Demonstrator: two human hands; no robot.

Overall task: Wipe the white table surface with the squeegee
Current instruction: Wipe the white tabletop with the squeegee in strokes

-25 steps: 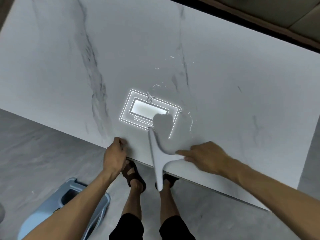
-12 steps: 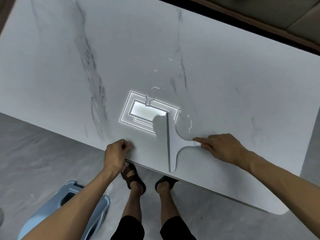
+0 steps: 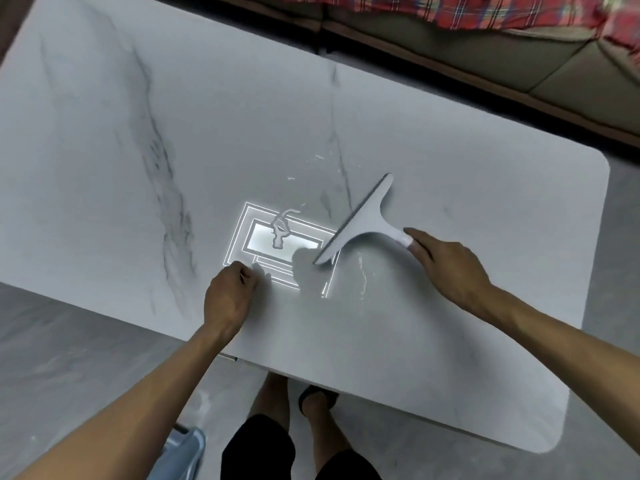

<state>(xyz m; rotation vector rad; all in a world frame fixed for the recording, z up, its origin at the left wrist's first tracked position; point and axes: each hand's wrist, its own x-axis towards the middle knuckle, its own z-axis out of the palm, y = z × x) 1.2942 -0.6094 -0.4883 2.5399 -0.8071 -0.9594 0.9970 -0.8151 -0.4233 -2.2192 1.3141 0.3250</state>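
1. Head view looks down on one big white table [image 3: 415, 341] with gray lines in it. Both hands are on it, and it spreads out far past them.
2. One sofa [image 3: 485, 53] sits far off, beyond the table and both hands.
3. Two hands are at work.
   - The left hand [image 3: 228, 296] is curled into a fist with its knuckles down on the table. I see nothing in it. I think it leans there to keep the body steady.
   - The right hand [image 3: 450, 268] has its fingers curled round the end of the handle and holds it tight.
4. One squeegee [image 3: 363, 223] sticks out from the right hand's fingertips.
   - Its long blade slants across the table, between the two hands and a bit farther out.
   - I think the hand grips the far end of the handle so the blade can reach more table.
   - The blade faces the wet spot, ready to push the water along.
5. Two feet [image 3: 317, 400] stand under the table edge, between the two arms.
6. One small puddle [image 3: 280, 233] lies just past the left hand's knuckles, inside a bright square of lamp shine [image 3: 252, 237].
7. A few thin water streaks [image 3: 362, 275] lie near the right hand, below the blade, so I think the wiping is not done yet.
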